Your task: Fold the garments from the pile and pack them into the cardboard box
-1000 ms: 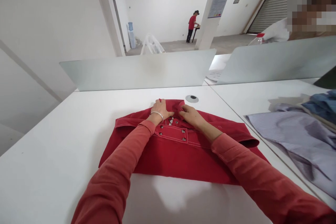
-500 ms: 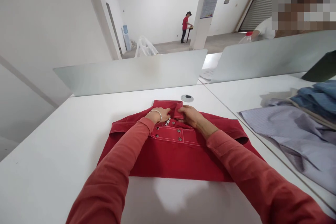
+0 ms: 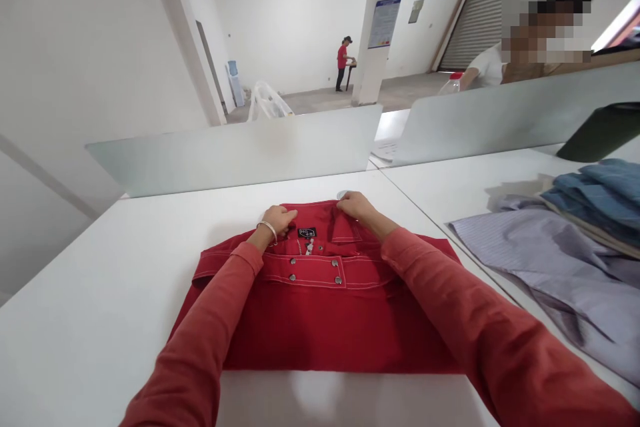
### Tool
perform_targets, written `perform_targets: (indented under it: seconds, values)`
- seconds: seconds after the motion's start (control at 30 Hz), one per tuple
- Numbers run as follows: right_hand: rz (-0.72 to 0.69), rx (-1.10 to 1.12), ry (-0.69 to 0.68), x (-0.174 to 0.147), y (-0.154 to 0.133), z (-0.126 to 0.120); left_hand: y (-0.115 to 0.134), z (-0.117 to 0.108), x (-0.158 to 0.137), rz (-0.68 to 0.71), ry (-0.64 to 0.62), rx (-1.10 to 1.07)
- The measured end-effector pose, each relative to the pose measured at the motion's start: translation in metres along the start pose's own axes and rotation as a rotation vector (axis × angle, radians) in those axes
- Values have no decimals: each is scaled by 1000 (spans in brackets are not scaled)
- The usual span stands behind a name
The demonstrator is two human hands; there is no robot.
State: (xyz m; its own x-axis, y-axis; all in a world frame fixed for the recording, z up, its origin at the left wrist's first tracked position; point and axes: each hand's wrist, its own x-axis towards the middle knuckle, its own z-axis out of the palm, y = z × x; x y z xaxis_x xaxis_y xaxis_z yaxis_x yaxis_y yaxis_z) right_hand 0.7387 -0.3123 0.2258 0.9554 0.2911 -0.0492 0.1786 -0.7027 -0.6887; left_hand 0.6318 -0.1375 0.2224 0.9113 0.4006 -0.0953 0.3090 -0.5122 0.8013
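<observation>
A folded red jacket [image 3: 340,333] with white stitching lies on the white table, its collar [image 3: 320,213] at the far side. My left hand [image 3: 280,220], with a pale bracelet at the wrist, pinches the left part of the collar. At the collar's right corner, my right hand [image 3: 356,205] grips the cloth between thumb and fingers. Between the hands show a black label [image 3: 307,233] and a zipper pull [image 3: 310,247]. Below them runs a band with metal snaps [image 3: 335,263] across the jacket.
Low frosted partitions [image 3: 250,157] line the table's [image 3: 75,293] far edge. To the right lie a greyish striped garment [image 3: 530,247], folded blue clothes [image 3: 595,193] and a dark green object [image 3: 600,130]. One person sits beyond the right partition; another stands far back.
Both hands have moved apart along the collar, which now stands more open. The label inside has come into view. The camera view has shifted slightly.
</observation>
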Motion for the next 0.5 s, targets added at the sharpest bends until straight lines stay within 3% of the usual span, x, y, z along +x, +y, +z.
perform_targets:
  seconds: [0.13, 0.37, 0.5]
  values:
    - [-44, -70, -4, 6, -3, 3, -13, 0, -2, -21, 62, -161]
    - [-123, -164, 181, 2, 0, 9, -25, 6, -10, -66, 183, -304]
    - [-143, -195, 199, 3, 3, 15, -25, 8, -8, -5, 226, -347]
